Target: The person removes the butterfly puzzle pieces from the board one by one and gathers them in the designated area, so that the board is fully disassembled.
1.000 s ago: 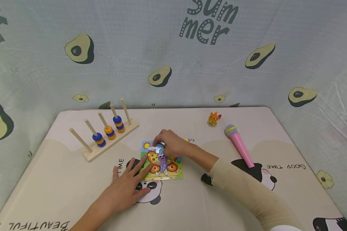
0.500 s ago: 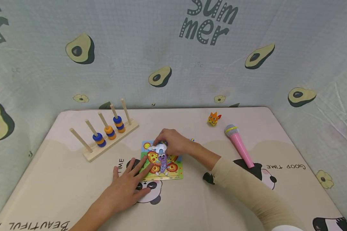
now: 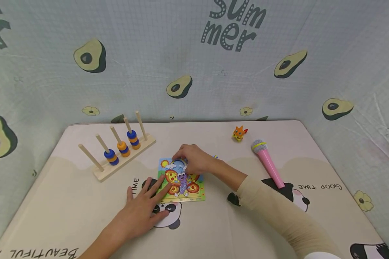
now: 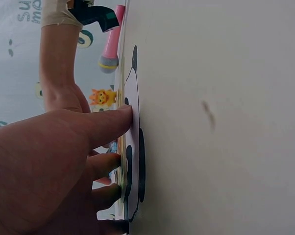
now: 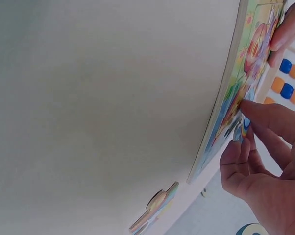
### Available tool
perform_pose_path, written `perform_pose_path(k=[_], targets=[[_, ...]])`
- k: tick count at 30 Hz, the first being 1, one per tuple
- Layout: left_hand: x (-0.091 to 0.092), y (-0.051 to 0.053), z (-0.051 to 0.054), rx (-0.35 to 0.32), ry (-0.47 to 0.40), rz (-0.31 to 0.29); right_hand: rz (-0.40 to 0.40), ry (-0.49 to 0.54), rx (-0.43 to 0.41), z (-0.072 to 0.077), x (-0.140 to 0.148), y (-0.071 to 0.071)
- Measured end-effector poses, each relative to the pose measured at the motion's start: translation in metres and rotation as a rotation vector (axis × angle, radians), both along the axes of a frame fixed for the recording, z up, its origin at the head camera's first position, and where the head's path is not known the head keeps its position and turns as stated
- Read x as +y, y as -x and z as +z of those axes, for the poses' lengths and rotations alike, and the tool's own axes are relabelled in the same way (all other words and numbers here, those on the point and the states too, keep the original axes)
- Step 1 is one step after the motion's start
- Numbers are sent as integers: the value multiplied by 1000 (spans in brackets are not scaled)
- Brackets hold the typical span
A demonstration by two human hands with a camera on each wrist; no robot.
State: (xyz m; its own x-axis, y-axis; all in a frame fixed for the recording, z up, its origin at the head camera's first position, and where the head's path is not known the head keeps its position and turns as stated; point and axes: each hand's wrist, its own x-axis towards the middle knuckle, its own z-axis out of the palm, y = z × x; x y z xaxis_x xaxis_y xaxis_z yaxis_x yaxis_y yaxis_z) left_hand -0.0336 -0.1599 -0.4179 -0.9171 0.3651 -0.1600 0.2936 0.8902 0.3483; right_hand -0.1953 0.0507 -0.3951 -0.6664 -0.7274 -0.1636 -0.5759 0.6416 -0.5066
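A butterfly jigsaw puzzle [image 3: 194, 196] lies on the table in front of me. My right hand [image 3: 196, 160] is over its far edge and pinches a light-blue puzzle piece [image 3: 180, 164] between thumb and fingers. In the right wrist view the piece [image 5: 245, 125] stands at the board's surface; how far it is seated I cannot tell. My left hand [image 3: 142, 208] is spread, its fingertips resting on the board's left side and its thumb on the tablecloth. A loose puzzle piece [image 5: 157, 208] lies beyond the board, mostly hidden by the right hand in the head view.
At the back left stands a wooden peg stand [image 3: 102, 175] with blue and orange rings. A small orange toy figure [image 3: 239, 133] and a pink toy microphone [image 3: 270, 165] are on the right. Behind the table hangs a fabric sheet [image 3: 133, 72] with avocado prints.
The pinched piece has tilted slightly: its bright glare has gone and its blue print shows. My right hand shifted a little to the right, covering more of the loose piece. The left hand has stayed.
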Motion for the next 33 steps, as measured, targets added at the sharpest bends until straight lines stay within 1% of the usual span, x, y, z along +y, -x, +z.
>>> perform_pose_path(k=[8, 15, 24, 33], targets=[[0, -1, 1, -4, -1, 4, -14, -12, -18, -1, -1, -2], [0, -1, 0, 3, -2, 3, -34, -17, -11, -4, 0, -3], [0, -1, 1, -14, -6, 8, -57, 21, -10, -3, 5, -4], [0, -1, 1, 3, 8, 5, -68, 53, -15, -1, 17, -3]])
